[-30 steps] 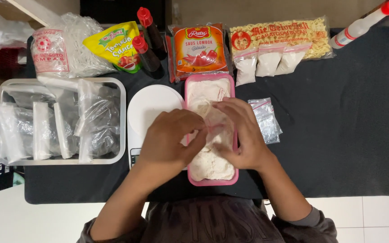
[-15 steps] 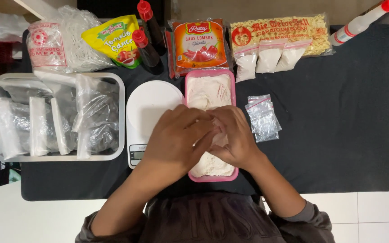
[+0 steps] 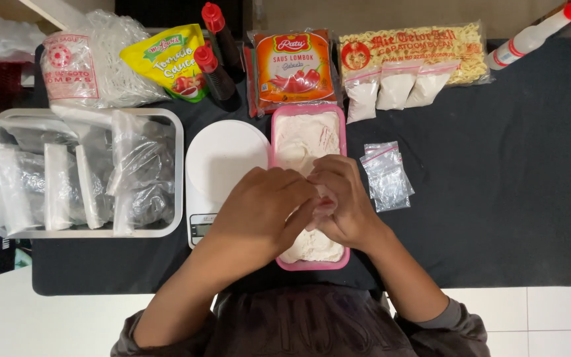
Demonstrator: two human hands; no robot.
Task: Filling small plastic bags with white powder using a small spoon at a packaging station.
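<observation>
Where my fingers meet, the black mat spreads beneath all; on it, directly under them, the pink tray of white powder, and beside my left hand the white scale. Just right of my right hand, a stack of small empty zip bags. Both hands' fingers pinched together, tips touching, over the powder; whatever they grip is hidden.

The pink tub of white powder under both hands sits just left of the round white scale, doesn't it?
Not quite: the head view shows the pink tub of white powder just right of the round white scale, under the left hand and right hand.
</observation>
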